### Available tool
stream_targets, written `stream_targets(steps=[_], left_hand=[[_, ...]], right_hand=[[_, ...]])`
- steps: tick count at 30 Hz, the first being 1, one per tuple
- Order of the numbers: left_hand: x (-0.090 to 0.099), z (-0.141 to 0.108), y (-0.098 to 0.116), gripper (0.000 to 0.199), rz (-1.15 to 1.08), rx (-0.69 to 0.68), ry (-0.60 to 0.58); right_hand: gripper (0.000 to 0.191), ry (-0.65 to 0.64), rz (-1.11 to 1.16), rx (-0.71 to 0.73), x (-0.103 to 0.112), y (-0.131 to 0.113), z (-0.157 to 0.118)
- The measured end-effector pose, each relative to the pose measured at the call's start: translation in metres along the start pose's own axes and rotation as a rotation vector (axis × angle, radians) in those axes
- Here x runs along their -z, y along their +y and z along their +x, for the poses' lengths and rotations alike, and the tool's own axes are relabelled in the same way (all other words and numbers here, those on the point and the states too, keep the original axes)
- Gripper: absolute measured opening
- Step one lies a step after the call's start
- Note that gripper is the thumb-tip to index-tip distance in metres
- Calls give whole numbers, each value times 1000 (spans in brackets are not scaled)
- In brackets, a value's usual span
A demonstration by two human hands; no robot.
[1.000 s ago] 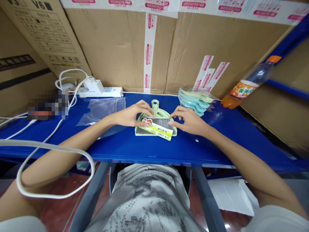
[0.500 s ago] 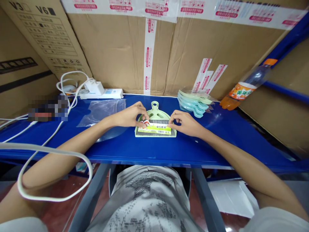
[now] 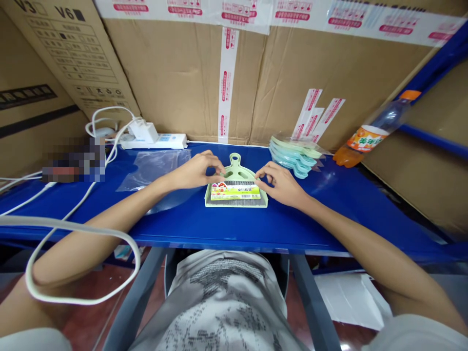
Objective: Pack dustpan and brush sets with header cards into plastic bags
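A light green dustpan (image 3: 240, 170) lies on the blue table, its looped handle pointing away from me. Grey brush bristles (image 3: 215, 202) show inside it. Across the bristles rests a yellow and white printed label card (image 3: 236, 191), its text facing me. My left hand (image 3: 199, 170) is at the card's upper left corner, thumb and fingertips apart with a gap between them. At the upper right corner is my right hand (image 3: 280, 184), its thumb and fingers also parted. Neither hand grips the card; whether the fingertips brush the dustpan's rim I cannot tell.
Clear plastic bags (image 3: 157, 168) lie left of the dustpan. A stack of wrapped green and blue dustpans (image 3: 292, 153) sits at the back right, near an orange drink bottle (image 3: 369, 136). A power strip (image 3: 168, 141) and a white cable (image 3: 84, 229) are at the left.
Both hands have let go of the label card and drawn slightly up from it. The card now lies across the bristles, with its printed face more fully visible.
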State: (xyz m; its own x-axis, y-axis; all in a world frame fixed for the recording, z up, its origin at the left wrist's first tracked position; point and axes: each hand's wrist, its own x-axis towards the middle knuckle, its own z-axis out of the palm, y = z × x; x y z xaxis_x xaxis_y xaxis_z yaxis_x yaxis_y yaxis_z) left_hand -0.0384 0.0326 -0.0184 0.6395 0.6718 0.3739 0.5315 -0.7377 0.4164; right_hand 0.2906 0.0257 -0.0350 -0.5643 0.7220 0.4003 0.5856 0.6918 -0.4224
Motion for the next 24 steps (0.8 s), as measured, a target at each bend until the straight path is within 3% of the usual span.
stream_targets(steps=[6, 11, 16, 19, 24], left_hand=[[0, -1, 5, 26, -4, -48, -26], [-3, -4, 10, 33, 14, -134, -185], [-3, -5, 20, 40, -83, -203, -296], [-4, -5, 22, 28, -132, -188, -269], [-7, -5, 16, 15, -28, -187, -159]], right_hand=[[24, -81, -3, 53, 3, -5, -2], [39, -193, -99, 240, 3, -7, -4], [40, -233, -172, 443, 5, -11, -7], [36, -210, -192, 577, 4, -16, -11], [34, -169, -212, 713, 0, -25, -16]])
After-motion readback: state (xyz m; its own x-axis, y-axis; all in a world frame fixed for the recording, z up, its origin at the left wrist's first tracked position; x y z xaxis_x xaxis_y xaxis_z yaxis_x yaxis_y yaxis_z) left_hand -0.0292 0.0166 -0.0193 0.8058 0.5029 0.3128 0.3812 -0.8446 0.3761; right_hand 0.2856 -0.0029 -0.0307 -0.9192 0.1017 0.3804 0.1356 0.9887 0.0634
